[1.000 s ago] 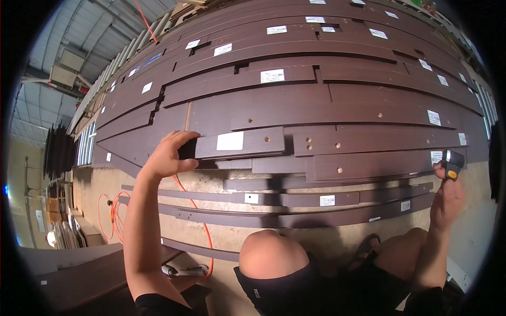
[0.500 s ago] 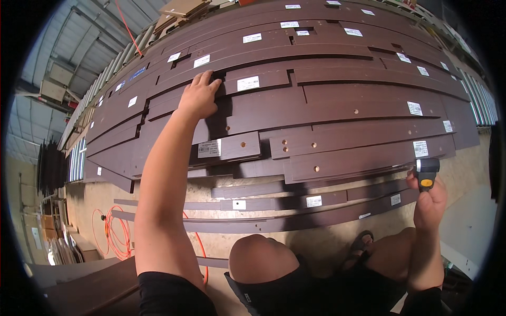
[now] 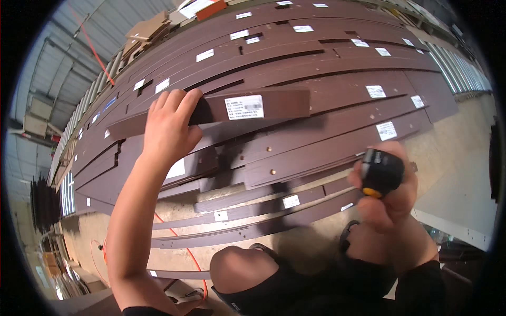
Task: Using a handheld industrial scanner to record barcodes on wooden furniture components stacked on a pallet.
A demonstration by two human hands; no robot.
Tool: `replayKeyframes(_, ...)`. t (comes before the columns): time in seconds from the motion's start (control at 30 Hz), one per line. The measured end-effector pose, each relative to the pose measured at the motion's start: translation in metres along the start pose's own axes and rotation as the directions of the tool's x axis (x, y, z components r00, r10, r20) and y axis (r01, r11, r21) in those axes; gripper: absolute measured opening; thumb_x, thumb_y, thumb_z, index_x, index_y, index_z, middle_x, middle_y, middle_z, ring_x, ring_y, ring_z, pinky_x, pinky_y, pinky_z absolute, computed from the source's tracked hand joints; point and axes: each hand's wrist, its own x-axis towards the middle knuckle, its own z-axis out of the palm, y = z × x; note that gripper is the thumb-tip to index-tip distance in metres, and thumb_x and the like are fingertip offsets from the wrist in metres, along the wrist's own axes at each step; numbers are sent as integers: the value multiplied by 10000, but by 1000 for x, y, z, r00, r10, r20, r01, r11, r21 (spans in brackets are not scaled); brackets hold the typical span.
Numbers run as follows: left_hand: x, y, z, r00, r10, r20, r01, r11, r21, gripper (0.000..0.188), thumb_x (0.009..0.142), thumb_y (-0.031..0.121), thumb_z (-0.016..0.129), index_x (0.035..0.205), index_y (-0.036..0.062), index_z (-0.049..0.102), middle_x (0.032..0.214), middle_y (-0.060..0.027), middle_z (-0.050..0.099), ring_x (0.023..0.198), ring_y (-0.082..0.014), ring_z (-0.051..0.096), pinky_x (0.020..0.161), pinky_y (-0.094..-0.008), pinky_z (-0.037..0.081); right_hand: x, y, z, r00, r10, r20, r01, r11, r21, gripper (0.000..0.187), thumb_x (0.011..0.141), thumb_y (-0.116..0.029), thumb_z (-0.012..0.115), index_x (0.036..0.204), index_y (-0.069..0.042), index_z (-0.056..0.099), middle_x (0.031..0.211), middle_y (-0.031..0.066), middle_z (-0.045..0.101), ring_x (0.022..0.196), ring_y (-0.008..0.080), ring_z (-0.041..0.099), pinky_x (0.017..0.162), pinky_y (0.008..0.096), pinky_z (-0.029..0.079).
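We're pinching a dark brown board (image 3: pixel 284 102) in the left hand (image 3: pixel 171 124), fingers over its top edge, thumb below; it's sitting tilted above the stack, white label (image 3: pixel 245 107) facing us. With the right hand (image 3: pixel 398 195) we're wrapping our fingers round a black scanner (image 3: pixel 380 171) with a yellow button, near the stack's front right. Under both, brown boards (image 3: pixel 316 137) are lying in long staggered rows, many wearing white labels, some showing drilled holes. Nearer our knees, narrow strips (image 3: pixel 279 218) are running alongside, an orange hose (image 3: pixel 195 266) crossing by them. Pale floor (image 3: pixel 453 152) is showing at right. Farther out, metal rollers (image 3: pixel 456 60) are flanking the stack, flat panels (image 3: pixel 147 29) are piling up behind, and a ribbed metal ceiling (image 3: pixel 113 26) is filling upper left.
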Motion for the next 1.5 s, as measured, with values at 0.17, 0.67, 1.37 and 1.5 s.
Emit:
replayKeyframes(0.17, 12, 58, -36, 987, 148, -57, -148, 989, 7, 624, 599, 49, 697, 1210, 125, 594, 922, -71, 546, 882, -288, 553, 786, -416, 458, 4, 4, -4, 984, -175, 22, 173, 935, -309, 186, 685, -121, 728, 810, 13, 701, 932, 150, 681, 851, 296, 623, 702, 376, 510)
replayKeyframes(0.67, -16, 133, -56, 969, 147, 196, -73, 937, -341, 663, 553, 128, 700, 1201, 30, 605, 897, -152, 567, 805, -364, 574, 712, -453, 477, -23, 3, -12, 989, -33, 141, 52, 990, -134, 379, 631, -345, 851, 719, -43, 639, 1060, 198, 626, 1059, 361, 576, 893, 505, 475)
replayKeyframes(1.37, -98, 144, -60, 763, -48, 644, 335, 883, -330, 762, 516, 119, 843, 1219, 22, 563, 890, -172, 614, 764, -364, 618, 689, -434, 504, -44, 31, -16, 857, 139, 496, 0, 963, -269, 160, 814, -213, 635, 918, -95, 615, 1032, 82, 632, 1007, 236, 570, 882, 355, 452)
replayKeyframes(1.5, -121, 131, -50, 793, -74, 605, 342, 876, -341, 714, 507, 184, 825, 1154, -5, 590, 889, -175, 621, 768, -371, 624, 694, -429, 507, -46, 35, -19, 836, 145, 529, -8, 968, -252, 248, 777, -206, 711, 975, -75, 636, 977, 66, 616, 1030, 228, 549, 906, 351, 427)
